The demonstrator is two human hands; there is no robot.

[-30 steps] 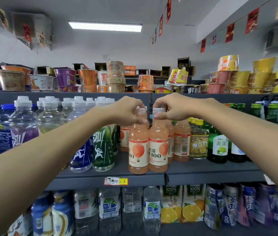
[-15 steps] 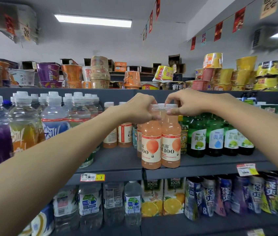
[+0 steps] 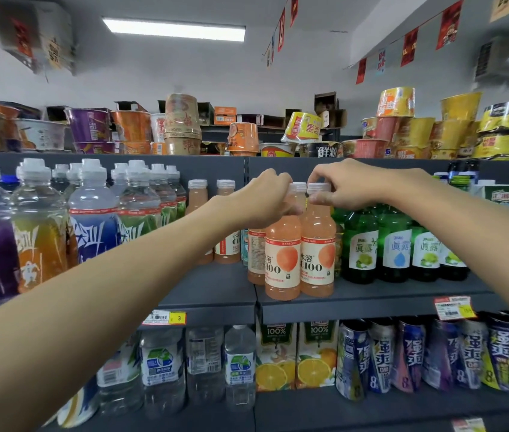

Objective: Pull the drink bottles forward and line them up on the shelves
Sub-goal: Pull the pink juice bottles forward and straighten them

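Two peach-coloured C100 drink bottles stand side by side near the front edge of the grey middle shelf (image 3: 371, 302). My left hand (image 3: 267, 199) grips the neck and cap of the left bottle (image 3: 282, 263). My right hand (image 3: 343, 185) pinches the white cap of the right bottle (image 3: 318, 260). A third peach bottle (image 3: 255, 257) stands just behind them, and two more (image 3: 227, 219) sit further back on the left.
Sports drink bottles (image 3: 91, 213) crowd the shelf's left part, green glass bottles (image 3: 396, 244) its right. Instant noodle cups (image 3: 184, 126) fill the top shelf. Below are water bottles (image 3: 237, 366), orange juice cartons (image 3: 297, 357) and cans (image 3: 409, 357). Price tags (image 3: 166, 318) hang on the shelf edges.
Both hands keep their hold on the two peach bottles' tops. The pair now stands to the right of the shelf joint instead of left of it, and the camera has turned with them.
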